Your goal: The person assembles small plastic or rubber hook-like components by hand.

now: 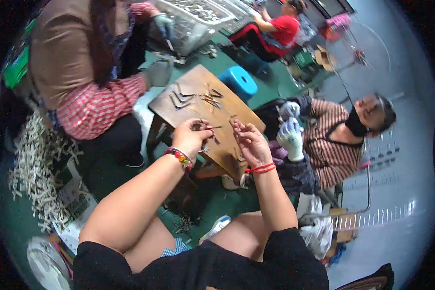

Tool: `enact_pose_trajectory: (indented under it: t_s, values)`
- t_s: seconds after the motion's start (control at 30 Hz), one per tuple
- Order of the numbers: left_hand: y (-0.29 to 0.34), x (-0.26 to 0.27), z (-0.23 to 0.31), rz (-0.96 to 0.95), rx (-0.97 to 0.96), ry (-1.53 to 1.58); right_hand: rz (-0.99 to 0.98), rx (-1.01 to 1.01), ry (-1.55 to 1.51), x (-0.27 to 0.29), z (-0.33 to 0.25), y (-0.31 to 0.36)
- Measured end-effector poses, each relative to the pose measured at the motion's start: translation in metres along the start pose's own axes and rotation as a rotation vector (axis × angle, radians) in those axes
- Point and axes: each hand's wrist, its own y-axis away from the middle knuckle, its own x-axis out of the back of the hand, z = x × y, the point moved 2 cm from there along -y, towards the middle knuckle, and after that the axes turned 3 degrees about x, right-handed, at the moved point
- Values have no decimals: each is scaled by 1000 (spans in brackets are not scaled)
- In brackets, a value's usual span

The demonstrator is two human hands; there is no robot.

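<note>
Over the near side of a small wooden table (232, 106), my left hand (192, 139) is closed on several thin dark metal pieces (215, 127), whose ends stick out past the fingers. My right hand (253, 144) hovers over the table's right side, thumb and fingers pinched together; what they hold is too small and blurred to name. Dark L-shaped metal pieces (182, 99) lie in a row toward the table's far left. Beside them is a loose cluster of thin metal parts (211, 98). A few more small parts (239, 157) rest near the table's right corner.
A blue plastic stool (239, 83) stands behind the table. A gloved co-worker (77, 63) sits at left, another (324, 140) at right. Farther back are a clear bin of pale parts (198, 17) and a person in red (275, 29). Pale parts (43, 164) are heaped at left.
</note>
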Motion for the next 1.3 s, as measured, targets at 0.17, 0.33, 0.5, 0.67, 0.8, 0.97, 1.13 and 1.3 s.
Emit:
enact_pose_trajectory:
  t_s: [0.17,0.33,0.5,0.67,0.8,0.97,1.13,1.3]
  values:
    - [0,-19,-16,-75,54,-68,33,107,54,29,-2,35]
    - [-1,-39,-34,-111,171,-117,66,104,28,47,-6,49]
    - [3,-56,-50,-168,230,-128,120,169,77,58,3,47]
    - [12,-76,-54,-163,275,-105,169,250,119,65,-1,46]
    - [7,-79,-60,-217,266,-81,173,128,125,69,-4,47]
    - [0,-79,-61,-232,212,-146,113,149,133,66,-11,50]
    - [13,-83,-49,-252,332,-66,80,210,287,49,-10,52]
    - [10,-59,-61,-304,247,-137,177,170,644,35,7,55]
